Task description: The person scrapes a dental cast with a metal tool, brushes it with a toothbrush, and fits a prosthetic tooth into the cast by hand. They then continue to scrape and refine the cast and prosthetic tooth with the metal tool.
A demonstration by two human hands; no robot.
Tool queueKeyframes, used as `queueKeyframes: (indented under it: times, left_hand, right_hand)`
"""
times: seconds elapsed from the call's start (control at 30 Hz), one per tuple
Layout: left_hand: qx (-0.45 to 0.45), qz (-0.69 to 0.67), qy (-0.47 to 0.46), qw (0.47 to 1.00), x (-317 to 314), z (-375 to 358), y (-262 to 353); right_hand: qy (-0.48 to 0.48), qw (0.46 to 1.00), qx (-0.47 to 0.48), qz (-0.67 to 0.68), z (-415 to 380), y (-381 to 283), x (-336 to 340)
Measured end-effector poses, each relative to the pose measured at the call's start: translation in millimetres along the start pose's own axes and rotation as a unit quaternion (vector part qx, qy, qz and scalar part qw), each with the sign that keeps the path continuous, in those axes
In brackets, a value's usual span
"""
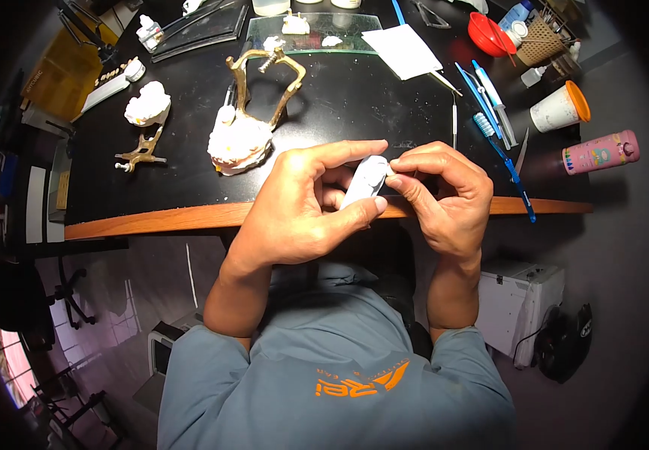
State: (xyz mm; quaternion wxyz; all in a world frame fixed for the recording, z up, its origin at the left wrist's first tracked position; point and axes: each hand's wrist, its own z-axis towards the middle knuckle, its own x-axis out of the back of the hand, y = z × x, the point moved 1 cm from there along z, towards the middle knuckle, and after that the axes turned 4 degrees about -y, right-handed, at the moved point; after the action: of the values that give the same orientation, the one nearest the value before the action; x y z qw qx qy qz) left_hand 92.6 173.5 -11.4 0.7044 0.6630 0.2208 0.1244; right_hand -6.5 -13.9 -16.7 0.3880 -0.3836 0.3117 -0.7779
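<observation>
Just above the front edge of the table [384,212], my left hand [294,206] is closed around a small pale grey-white block [363,182], thumb on its near side and fingers behind. Its exact kind does not show. My right hand [448,187] has thumb and fingertips pinched together at the block's right upper end. Whatever lies between those fingertips is too small to make out. Left of my hands rests a white plaster dental cast [240,148] on a brass-coloured articulator frame [294,81]. Farther left is another plaster cast [148,103] with a metal articulator part [143,152].
A glass plate [324,46] with small white pieces lies at the back, beside white paper sheets [402,52]. To the right are a blue brush [506,159], a white cup with orange rim [557,109], a pink bottle [600,152] and a red bowl [489,35].
</observation>
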Motion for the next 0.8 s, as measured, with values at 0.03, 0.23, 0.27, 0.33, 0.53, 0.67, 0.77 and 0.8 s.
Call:
queueKeyframes:
  times: [0.03,0.23,0.27,0.33,0.53,0.67,0.77,0.8]
  left_hand:
    - [-0.002,-0.006,-0.002,1.000,0.5,0.1,-0.4]
    - [-0.005,-0.002,-0.004,1.000,1.6,1.2,-0.8]
    - [-0.012,0.008,-0.003,1.000,1.3,1.2,-1.9]
    - [-0.012,0.022,0.000,1.000,0.9,0.7,-2.4]
    - [0.001,0.036,0.002,0.999,0.7,1.3,-0.1]
    - [-0.013,0.052,0.015,0.998,-1.3,1.0,-2.0]
    - [-0.022,0.078,0.025,0.996,-2.0,1.7,-2.1]
    - [-0.024,0.087,0.027,0.996,-2.6,1.8,-1.8]
  right_hand:
    - [0.000,1.000,0.005,0.004,-0.2,0.9,-0.2]
    - [0.004,1.000,0.005,0.019,-1.4,-0.6,-0.4]
    - [0.005,1.000,0.004,0.021,-1.9,-0.3,-0.3]
    - [0.007,1.000,0.001,0.025,-3.1,0.9,-0.4]
    - [0.013,1.000,0.008,0.022,-4.4,0.8,-1.2]
    - [0.023,0.999,0.003,0.034,-5.9,0.4,-0.4]
    - [0.029,0.998,-0.021,0.047,-6.4,-1.6,-1.0]
    - [0.030,0.998,-0.031,0.052,-6.8,-1.8,-1.7]
